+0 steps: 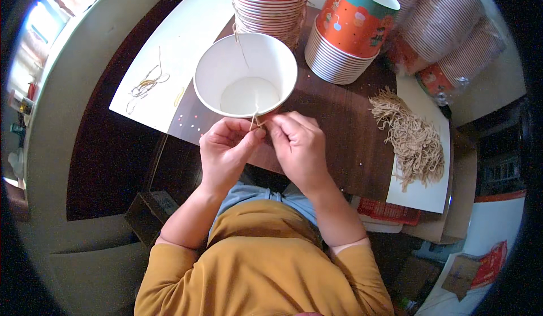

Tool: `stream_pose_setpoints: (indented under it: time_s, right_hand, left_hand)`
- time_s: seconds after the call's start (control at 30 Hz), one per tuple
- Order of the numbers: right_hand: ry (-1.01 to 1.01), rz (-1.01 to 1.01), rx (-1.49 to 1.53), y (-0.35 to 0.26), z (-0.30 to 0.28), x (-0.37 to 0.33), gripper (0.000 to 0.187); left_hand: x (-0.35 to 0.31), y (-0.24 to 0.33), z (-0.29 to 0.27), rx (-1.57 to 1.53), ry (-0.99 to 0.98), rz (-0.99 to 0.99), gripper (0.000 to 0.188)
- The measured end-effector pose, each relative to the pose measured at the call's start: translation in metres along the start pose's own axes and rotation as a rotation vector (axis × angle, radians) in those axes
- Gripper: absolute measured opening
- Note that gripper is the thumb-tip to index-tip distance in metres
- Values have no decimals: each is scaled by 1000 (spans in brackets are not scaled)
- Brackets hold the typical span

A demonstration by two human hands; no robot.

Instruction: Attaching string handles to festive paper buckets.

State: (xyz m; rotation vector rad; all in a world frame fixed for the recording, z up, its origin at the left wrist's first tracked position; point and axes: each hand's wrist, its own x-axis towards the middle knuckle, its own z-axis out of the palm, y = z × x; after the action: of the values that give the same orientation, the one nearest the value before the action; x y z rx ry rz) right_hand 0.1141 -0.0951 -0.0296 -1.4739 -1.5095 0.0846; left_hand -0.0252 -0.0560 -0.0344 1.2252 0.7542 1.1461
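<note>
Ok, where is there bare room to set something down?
Mostly bare: the brown tabletop between the right hand and the twine pile, and the left white sheet beyond the loose strands. Crowded: the back, with bucket stacks and wrapped stacks.

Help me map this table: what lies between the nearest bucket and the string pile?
Brown tabletop lies between the bucket and string pile, as the head view shows.

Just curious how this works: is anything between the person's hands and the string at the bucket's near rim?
Nothing visible: the left hand and right hand are at the string, by the near rim of the bucket. The stacked buckets stand farther back.
</note>
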Motion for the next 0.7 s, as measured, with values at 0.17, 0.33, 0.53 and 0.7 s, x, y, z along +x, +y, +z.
stream_pose_setpoints:
  time_s: [0.17, 0.33, 0.53, 0.7]
  right_hand:
    - [-422, 621, 1097, 5, 3, 4, 27]
    - [-335, 682, 1210, -4, 16, -5, 26]
    - [-177, 772, 1351, -22, 30, -15, 28]
    - [-154, 937, 1475, -23, 29, -18, 30]
  left_hand:
    - [1, -2, -7, -53, -5, -59, 9]
    - [2, -1, -9, -95, 2, -57, 10]
    - [1, -2, -13, -69, 61, -21, 10]
    - [-7, -3, -11, 347, 130, 171, 8]
